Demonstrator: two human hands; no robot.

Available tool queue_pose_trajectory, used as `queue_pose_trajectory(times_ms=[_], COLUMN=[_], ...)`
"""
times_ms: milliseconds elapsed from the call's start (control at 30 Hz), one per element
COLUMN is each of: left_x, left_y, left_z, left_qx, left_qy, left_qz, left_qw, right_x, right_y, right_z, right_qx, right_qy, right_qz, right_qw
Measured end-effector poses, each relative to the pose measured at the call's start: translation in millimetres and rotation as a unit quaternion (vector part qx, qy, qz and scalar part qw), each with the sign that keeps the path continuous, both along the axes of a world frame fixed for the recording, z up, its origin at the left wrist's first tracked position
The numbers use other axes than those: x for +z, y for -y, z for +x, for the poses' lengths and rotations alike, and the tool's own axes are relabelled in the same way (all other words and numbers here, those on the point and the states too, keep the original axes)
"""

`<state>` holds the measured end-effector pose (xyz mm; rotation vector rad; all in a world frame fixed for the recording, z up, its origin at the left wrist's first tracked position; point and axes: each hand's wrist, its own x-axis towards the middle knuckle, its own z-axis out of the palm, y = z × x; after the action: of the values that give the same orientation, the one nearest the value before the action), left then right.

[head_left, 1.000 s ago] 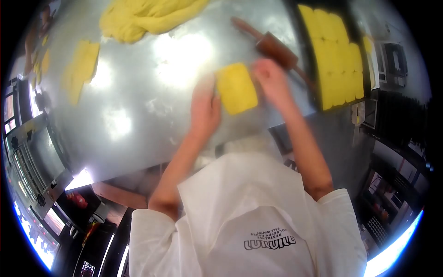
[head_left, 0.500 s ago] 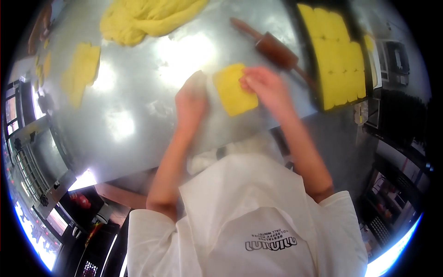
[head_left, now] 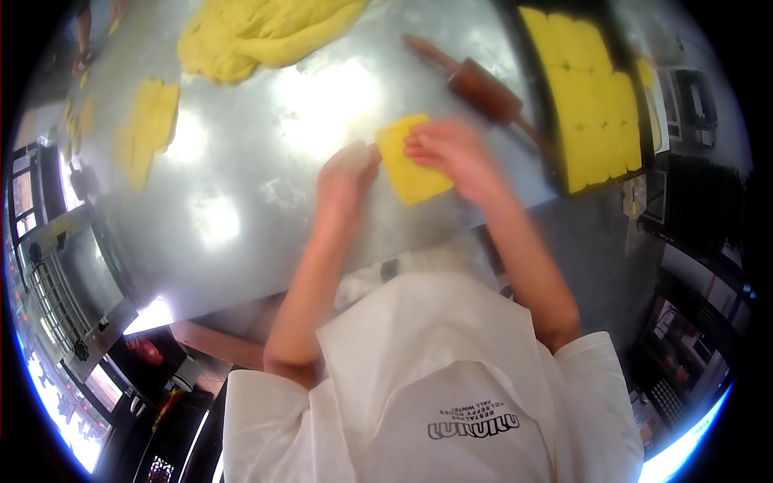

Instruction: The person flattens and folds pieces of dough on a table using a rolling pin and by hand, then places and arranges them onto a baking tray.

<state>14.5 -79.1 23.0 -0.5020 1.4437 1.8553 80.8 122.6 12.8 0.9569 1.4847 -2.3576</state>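
Observation:
A flat, roughly square piece of yellow dough (head_left: 409, 179) is in front of me over the metal table. My right hand (head_left: 460, 159) grips its upper right side, fingers lying over the face of the dough. At the upper left edge, the curled fingertips of my left hand (head_left: 346, 181) meet the dough in a pinch, slightly blurred. Just beyond my right hand lies a brown rolling pin (head_left: 485, 90), slanting toward a dark tray (head_left: 549, 121). Yellow dough squares (head_left: 596, 109) in rows cover that tray.
A big lump of yellow dough (head_left: 250, 40) sits at the far side of the metal table (head_left: 266, 209). Flat dough scraps (head_left: 153, 121) lie to the left. Another person's arm (head_left: 217, 342) shows below the table edge at left, and a leg (head_left: 83, 36) at upper left.
My left hand has moved right, up to the dough's edge. My right hand's fingers now reach farther across the dough, which has shifted only slightly.

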Motion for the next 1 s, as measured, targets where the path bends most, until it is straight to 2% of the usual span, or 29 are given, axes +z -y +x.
queue_pose_trajectory(times_ms=[100, 200, 300, 367, 467, 500, 600, 700, 800, 967, 1000], left_x=[3.5, 2.4, 2.2, -8.6, -23.0, -22.7, -20.2, -18.5, -21.0, -17.2, -18.9], left_y=[-0.2, 7.2, 12.6, 18.9, 29.6, 30.0, 29.5, 25.7, 26.5, 23.7, 23.3], left_z=[0.0, 4.4, 11.0, 16.2, 27.8, 30.4, 38.3, 41.4, 41.5, 33.0, 28.7], left_qx=[0.005, 0.014, 0.006, -0.003, -0.138, -0.136, -0.118, -0.087, -0.083, -0.126, -0.141], left_qy=[0.006, 0.012, 0.009, -0.009, -0.167, -0.163, -0.150, -0.137, -0.137, -0.176, -0.247], left_qz=[-0.001, 0.008, 0.006, 0.007, -0.097, -0.097, -0.094, -0.082, -0.080, -0.100, -0.121], left_qw=[1.000, 1.000, 1.000, 1.000, 0.971, 0.972, 0.977, 0.983, 0.984, 0.971, 0.951], right_x=[-2.9, 25.0, 25.4, 30.2, 32.0, 30.4, 22.8, 4.0, -1.3, 6.0, 8.0], right_y=[-5.2, -18.2, -32.8, -30.0, -22.2, -20.0, -16.4, -9.8, -2.7, -4.9, -4.0], right_z=[1.2, 12.5, 18.1, 20.8, 29.5, 33.1, 43.0, 52.3, 54.4, 51.2, 50.9], right_qx=[-0.011, -0.064, -0.063, -0.001, 0.063, 0.079, 0.161, 0.159, 0.196, 0.202, 0.206], right_qy=[0.003, -0.063, -0.070, -0.040, -0.012, -0.005, 0.033, 0.035, 0.040, 0.048, 0.050], right_qz=[-0.045, -0.049, -0.066, -0.022, 0.095, 0.143, 0.417, 0.433, 0.524, 0.519, 0.507], right_qw=[0.999, 0.995, 0.993, 0.999, 0.993, 0.986, 0.894, 0.887, 0.828, 0.829, 0.836])
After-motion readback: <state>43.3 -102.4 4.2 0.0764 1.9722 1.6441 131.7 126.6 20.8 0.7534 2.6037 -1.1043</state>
